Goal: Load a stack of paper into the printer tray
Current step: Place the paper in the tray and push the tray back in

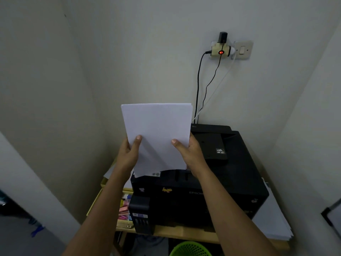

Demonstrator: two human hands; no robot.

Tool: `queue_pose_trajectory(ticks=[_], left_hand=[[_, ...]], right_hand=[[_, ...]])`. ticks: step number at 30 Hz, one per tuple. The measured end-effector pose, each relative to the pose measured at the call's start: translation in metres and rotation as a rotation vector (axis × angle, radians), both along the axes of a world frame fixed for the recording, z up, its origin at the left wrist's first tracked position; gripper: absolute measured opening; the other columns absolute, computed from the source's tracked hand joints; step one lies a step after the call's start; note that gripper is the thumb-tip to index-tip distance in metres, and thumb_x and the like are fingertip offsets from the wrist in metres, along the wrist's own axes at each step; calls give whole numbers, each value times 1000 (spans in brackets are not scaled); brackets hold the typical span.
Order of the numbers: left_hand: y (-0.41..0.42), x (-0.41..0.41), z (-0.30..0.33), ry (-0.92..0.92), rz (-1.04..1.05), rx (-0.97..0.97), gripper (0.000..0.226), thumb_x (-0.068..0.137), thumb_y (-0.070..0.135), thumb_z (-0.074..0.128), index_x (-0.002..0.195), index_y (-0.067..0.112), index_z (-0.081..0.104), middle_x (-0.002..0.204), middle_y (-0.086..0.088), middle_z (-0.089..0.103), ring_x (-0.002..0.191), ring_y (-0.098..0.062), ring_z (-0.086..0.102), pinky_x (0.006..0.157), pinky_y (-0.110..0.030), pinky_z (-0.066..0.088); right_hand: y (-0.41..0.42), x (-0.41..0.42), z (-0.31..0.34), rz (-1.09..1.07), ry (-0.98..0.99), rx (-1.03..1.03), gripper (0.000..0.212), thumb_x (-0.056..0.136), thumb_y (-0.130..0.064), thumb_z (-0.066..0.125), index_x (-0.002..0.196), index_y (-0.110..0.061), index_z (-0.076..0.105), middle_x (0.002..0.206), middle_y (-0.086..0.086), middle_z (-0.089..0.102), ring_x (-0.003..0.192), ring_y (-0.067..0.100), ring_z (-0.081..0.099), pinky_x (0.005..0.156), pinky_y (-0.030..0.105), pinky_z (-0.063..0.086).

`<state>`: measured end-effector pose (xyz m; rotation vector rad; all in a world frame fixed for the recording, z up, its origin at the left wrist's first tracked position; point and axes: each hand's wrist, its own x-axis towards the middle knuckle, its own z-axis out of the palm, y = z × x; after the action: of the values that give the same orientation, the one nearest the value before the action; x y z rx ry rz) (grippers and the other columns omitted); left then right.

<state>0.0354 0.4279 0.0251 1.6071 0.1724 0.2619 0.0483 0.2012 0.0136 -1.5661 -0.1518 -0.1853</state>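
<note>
A stack of white paper stands upright in front of me, above the left part of the black printer. My left hand grips the stack's lower left edge with the thumb on the front. My right hand grips the lower right edge the same way. The stack's bottom edge hangs just over the printer's top near its front left. The rear paper tray flap lies behind my right hand; the stack hides part of it.
The printer sits on a wooden shelf in a wall corner. A yellow box of coloured items lies at its left, loose white sheets at its right. Cables run up to a wall socket. A green basket stands below.
</note>
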Motion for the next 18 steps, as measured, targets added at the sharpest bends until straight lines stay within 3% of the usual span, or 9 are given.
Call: queue_pose_trajectory(ticks=[3, 9, 13, 16, 18], left_hand=[[1, 4, 2, -39, -28, 18, 46, 102, 54, 61, 143, 44, 42, 128, 20, 59, 112, -3, 58, 92, -39, 49], [5, 11, -1, 16, -9, 10, 66, 98, 64, 61, 154, 31, 50, 143, 8, 60, 128, -20, 57, 108, -46, 47], [7, 11, 0, 44, -23, 36, 66, 98, 64, 59, 152, 27, 53, 141, 5, 61, 126, -22, 57, 106, -45, 47], [10, 11, 0, 54, -40, 57, 66, 98, 63, 59, 152, 24, 54, 141, 4, 62, 126, -23, 58, 108, -47, 49], [11, 10, 3, 47, -78, 91, 64, 98, 64, 59, 147, 24, 58, 136, 3, 67, 123, -22, 63, 101, -44, 54]], right_hand=[[-2, 4, 1, 7, 44, 32, 50, 96, -31, 83, 143, -29, 64, 130, -8, 76, 115, 9, 74, 95, 37, 61], [3, 9, 1, 7, 47, 53, 48, 95, -34, 83, 140, -31, 66, 129, -10, 77, 117, 10, 74, 98, 38, 61], [2, 11, 1, 18, 40, 18, 50, 97, -33, 81, 143, -30, 63, 130, -11, 76, 116, 7, 74, 97, 35, 60], [-1, 14, 4, 42, 56, -12, 50, 99, -36, 78, 146, -30, 62, 132, -10, 75, 120, 10, 73, 103, 42, 60], [-3, 15, 6, 44, 58, -44, 48, 102, -38, 75, 147, -28, 63, 133, -10, 75, 121, 10, 72, 107, 44, 60]])
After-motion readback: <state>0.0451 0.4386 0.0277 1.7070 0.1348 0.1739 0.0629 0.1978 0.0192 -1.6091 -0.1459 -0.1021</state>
